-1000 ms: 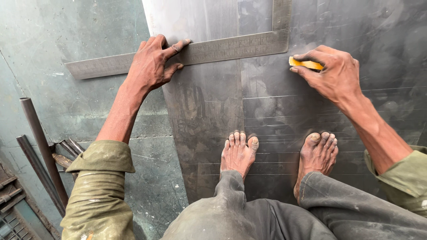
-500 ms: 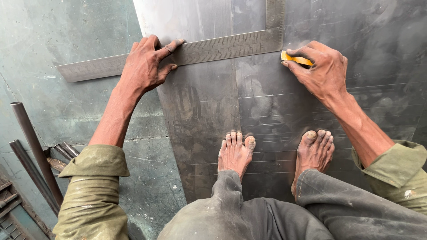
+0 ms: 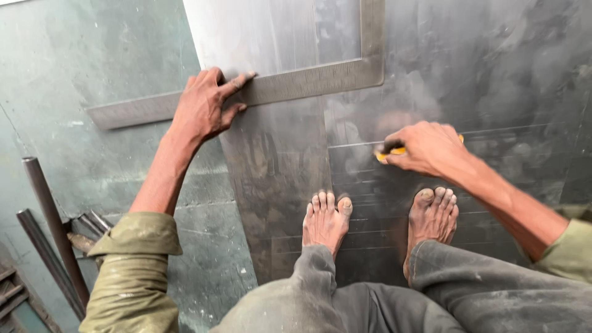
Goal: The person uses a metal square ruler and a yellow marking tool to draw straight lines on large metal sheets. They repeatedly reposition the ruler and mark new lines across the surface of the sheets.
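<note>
1. Step in hand, as I read it: marking lines on the metal sheet (image 3: 493, 74) w/ a square as guide. I'm squatting barefoot on the sheet, both feet flat on it.
2. Left hand (image 3: 206, 108) is spread wide, palm down, pinning the long arm of the steel square (image 3: 296, 85) where it runs off the sheet's left edge onto the concrete floor (image 3: 92, 55).
3. Right hand (image 3: 425, 148) is closed around a small yellow marker (image 3: 394, 152); only its tip shows, touching the sheet well below the square, near my right foot.
4. Sheet: dull grey, smudged, w/ several thin parallel lines scribed across it between hand and feet.
5. Next move, my judgement: marker and square are apart, so they need bringing together, w/ the square held firm so it won't slip.
6. Dark metal rods (image 3: 46, 228) lie at far left, not touched.
</note>
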